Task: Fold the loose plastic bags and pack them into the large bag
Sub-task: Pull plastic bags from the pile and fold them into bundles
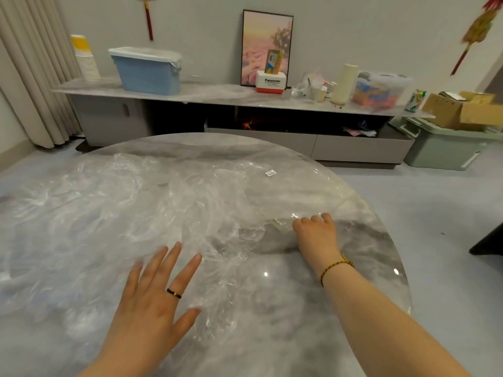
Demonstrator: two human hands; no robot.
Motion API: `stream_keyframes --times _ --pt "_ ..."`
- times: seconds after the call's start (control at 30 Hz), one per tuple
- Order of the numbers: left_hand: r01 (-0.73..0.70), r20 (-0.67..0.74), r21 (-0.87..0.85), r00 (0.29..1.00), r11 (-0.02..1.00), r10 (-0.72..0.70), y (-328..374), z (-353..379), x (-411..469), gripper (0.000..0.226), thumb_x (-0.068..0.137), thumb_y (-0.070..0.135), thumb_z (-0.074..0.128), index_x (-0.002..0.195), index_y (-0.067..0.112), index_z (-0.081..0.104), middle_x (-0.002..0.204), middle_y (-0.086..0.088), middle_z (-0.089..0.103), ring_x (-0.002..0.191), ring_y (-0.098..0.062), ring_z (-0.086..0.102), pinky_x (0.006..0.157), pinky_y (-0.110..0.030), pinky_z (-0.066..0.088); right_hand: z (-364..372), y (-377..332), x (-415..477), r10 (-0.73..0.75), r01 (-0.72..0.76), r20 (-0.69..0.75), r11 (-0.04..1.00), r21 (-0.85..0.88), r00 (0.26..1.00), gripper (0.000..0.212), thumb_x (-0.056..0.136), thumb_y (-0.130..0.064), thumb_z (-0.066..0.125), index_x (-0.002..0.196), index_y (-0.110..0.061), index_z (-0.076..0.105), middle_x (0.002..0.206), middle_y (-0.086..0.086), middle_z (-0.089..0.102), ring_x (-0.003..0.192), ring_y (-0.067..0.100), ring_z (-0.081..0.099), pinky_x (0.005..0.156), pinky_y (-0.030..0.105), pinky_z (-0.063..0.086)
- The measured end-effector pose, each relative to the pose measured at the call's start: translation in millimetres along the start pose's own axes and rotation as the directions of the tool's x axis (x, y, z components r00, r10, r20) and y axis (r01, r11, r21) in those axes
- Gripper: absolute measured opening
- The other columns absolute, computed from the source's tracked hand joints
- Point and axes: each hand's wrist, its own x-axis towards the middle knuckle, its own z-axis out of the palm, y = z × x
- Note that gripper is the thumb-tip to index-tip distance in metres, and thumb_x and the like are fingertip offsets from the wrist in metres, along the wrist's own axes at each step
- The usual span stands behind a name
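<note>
Hands first: left hand (155,292), lower centre-left of the frame, fingers spread wide, palm down, hovering over or just brushing clear film, holding nothing; black ring on one finger. Right hand (317,234), centre-right, fingers curled down onto a film edge, pressing or pinching it against the table; too glary to tell which. Woven bracelet on that wrist.

Outward from there: loose plastic bags (130,210) sprawled crumpled across the left and middle of the round marble table (381,257), transparent, overlapping, hard to count. Small white label (270,173) on film toward the upper centre, possibly marking one bag apart. Large bag not told apart from the rest.

Judged stage: early, flattening and sorting, no folded bag visible anywhere. Next move likely calls for anchoring the edge under the right hand while sweeping the left flat to drive out air, then finding a straight edge to fold along
</note>
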Motion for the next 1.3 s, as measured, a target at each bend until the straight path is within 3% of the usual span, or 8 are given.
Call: stream_keyframes --times 0.1,0.27,0.33,0.47,0.6,0.73,1.17,1.3 --pt "0.023 0.04 -0.033 0.999 0.999 -0.022 5 -10 -2 0.063 0.092 0.06 0.002 0.147 0.031 0.004 0.138 -0.007 0.034 0.142 -0.007 -0.012 0.113 -0.031 -0.001 -1 3 -34 0.01 -0.01 -0.005 0.999 0.043 1.0 0.048 0.005 -0.003 0.08 0.044 -0.016 0.056 0.04 -0.002 0.048 0.038 0.017 0.052 0.051 0.025 0.048" --pt "0.047 0.078 -0.087 0.996 0.995 -0.04 14 -27 -8 0.061 0.092 0.053 0.015 0.147 0.031 0.001 0.135 -0.009 0.036 0.143 -0.016 -0.001 0.113 -0.025 -0.006 -4 -8 -89 -0.021 0.015 0.043 0.991 0.136 0.999 0.049 0.011 -0.001 0.069 0.034 -0.024 0.034 0.029 0.0 0.038 0.026 0.014 0.041 0.039 0.011 0.027" --pt "0.058 0.152 -0.114 0.987 0.992 -0.04 20 -36 -10 0.078 0.078 0.051 0.031 0.147 0.03 0.001 0.133 -0.01 0.038 0.13 -0.027 0.025 0.112 -0.024 -0.007 -24 -17 -101 -0.028 0.012 0.1 0.986 0.165 0.995 0.058 0.008 -0.004 0.078 0.042 -0.026 0.038 0.037 0.0 0.047 0.034 0.014 0.05 0.043 0.012 0.035" --pt "0.054 0.214 -0.158 0.977 0.986 -0.019 29 -54 -24 0.071 0.072 0.05 0.034 0.137 0.022 0.035 0.13 -0.009 0.042 0.116 -0.023 0.037 0.112 -0.023 -0.005 -48 -19 -125 -0.011 -0.065 0.298 0.968 0.244 0.954 0.036 0.082 0.009 0.046 0.067 -0.018 0.028 0.071 0.009 0.037 0.107 0.024 0.053 0.08 0.03 0.036" --pt "0.099 0.291 -0.213 0.956 0.972 -0.034 32 -60 -40 0.076 0.07 0.054 0.032 0.134 0.013 0.042 0.132 -0.007 0.052 0.119 -0.018 0.035 0.11 -0.024 0.0 -54 -34 -144 -0.029 -0.121 0.432 0.941 0.316 0.901 0.019 0.089 0.006 0.039 0.09 -0.008 0.051 0.096 0.016 0.047 0.115 0.025 0.048 0.086 0.031 0.04" --pt "0.232 0.289 -0.357 0.948 0.905 -0.129 34 -64 -46 0.098 0.052 0.069 0.005 0.137 0.022 -0.007 0.148 0.015 0.003 0.14 -0.008 0.006 0.106 -0.018 -0.016 -54 -48 -151 -0.076 -0.143 0.46 0.894 0.424 0.885 0.033 0.095 -0.014 0.04 0.126 -0.006 0.046 0.133 0.009 0.045 0.122 0.023 0.04 0.096 0.026 0.036" --pt "0.364 0.185 -0.4 0.931 0.841 -0.315 25 -81 -33 0.056 0.09 0.035 0.053 0.141 0.024 0.032 0.148 0.005 0.029 0.137 -0.013 0.025 0.112 -0.024 0.015 -77 -62 -131 0.1 -0.093 0.03 0.707 0.702 0.994 0.036 0.094 -0.027 0.048 0.128 -0.014 0.049 0.129 -0.003 0.05 0.123 0.012 0.037 0.093 0.009 0.025" --pt "0.368 0.231 -0.333 0.925 0.868 -0.303 29 -76 -31 0.06 0.088 0.029 0.059 0.141 0.019 0.033 0.144 -0.001 0.038 0.134 -0.02 0.034 0.111 -0.029 0.021 -81 -94 -120 0.095 -0.203 0.18 0.427 0.881 0.979 0.049 0.091 -0.028 0.055 0.136 -0.015 0.038 0.137 -0.003 0.04 0.128 0.011 0.036 0.098 0.014 0.028"
